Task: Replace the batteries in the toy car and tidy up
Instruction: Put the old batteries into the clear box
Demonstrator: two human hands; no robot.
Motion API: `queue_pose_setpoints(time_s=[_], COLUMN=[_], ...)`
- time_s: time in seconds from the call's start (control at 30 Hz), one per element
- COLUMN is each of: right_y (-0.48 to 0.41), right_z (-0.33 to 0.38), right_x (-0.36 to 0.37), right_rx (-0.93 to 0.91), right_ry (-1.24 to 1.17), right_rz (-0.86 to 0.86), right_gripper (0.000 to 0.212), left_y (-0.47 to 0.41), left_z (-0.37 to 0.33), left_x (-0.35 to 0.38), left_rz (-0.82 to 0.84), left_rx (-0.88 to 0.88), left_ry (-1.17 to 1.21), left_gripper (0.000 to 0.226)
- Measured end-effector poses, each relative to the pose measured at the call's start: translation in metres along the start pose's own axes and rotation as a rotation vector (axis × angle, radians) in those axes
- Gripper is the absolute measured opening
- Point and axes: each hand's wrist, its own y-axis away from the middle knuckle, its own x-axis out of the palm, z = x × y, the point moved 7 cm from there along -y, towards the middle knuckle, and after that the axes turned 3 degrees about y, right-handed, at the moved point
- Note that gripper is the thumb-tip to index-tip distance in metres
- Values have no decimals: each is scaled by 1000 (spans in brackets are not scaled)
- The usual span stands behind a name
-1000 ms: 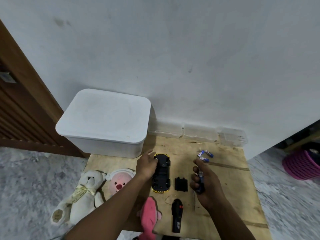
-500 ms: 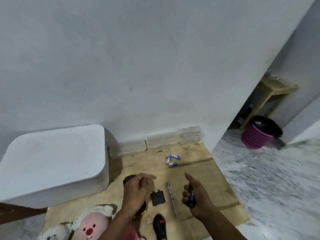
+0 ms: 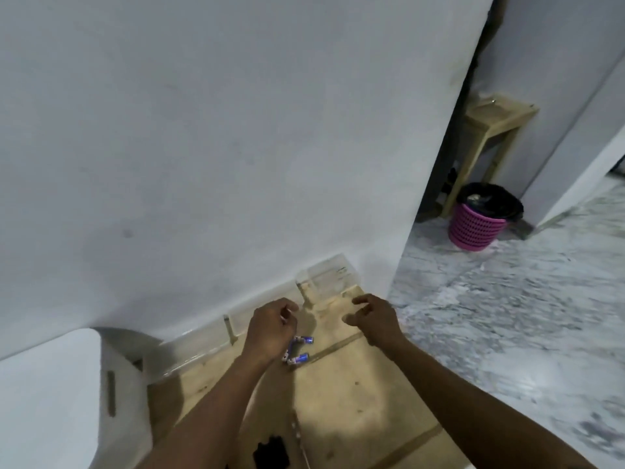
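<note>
- Batteries (image 3: 300,358), blue and white, lie loose on the plywood board (image 3: 341,401), touching or just under the heel of the left hand (image 3: 272,328). From this they look like a set not yet put in or not yet cleared away; which one cannot be told.
- The toy car itself is out of view here, so whether cells sit in it cannot be seen.
- A black cover (image 3: 270,451), judged to be the battery door, lies on its own on the board at the lower edge. With the door off, the swap is judged unfinished.
- A thin tool (image 3: 297,431), probably a screwdriver, lies just beside the cover; it is blurred.
- The left hand has its fingers curled in toward the thumb, with a pale speck at the fingertips. Whether it pinches anything cannot be told.
- The right hand (image 3: 372,319) hovers next to the clear plastic box (image 3: 324,275) by the wall, thumb and forefinger apart and loosely bent, with nothing showing in them; its palm is turned away.
- Judged left to do: seat the cells, refit and fasten the door, then put away the loose batteries and the tool.
- A pink bin (image 3: 473,228) stands well apart on the floor, a likely place for spent cells.
</note>
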Motion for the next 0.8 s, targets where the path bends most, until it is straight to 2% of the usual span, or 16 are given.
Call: queue_pose_setpoints(time_s=[0.13, 0.33, 0.53, 0.8], right_y=[-54, -109, -125, -120], right_z=[21, 33, 29, 34], right_x=[5, 32, 43, 54], right_rx=[-257, -468, -575, -603], right_ry=[511, 868, 940, 987], right_rz=[-43, 46, 28, 45], right_gripper=[57, 58, 47, 46], left_y=[-51, -106, -129, -129], left_z=[-19, -19, -18, -17], left_x=[25, 64, 88, 99], left_rz=[67, 162, 172, 70], left_rx=[7, -29, 19, 6], left_ry=[-108, -257, -388, -419], left_gripper=[27, 45, 57, 49])
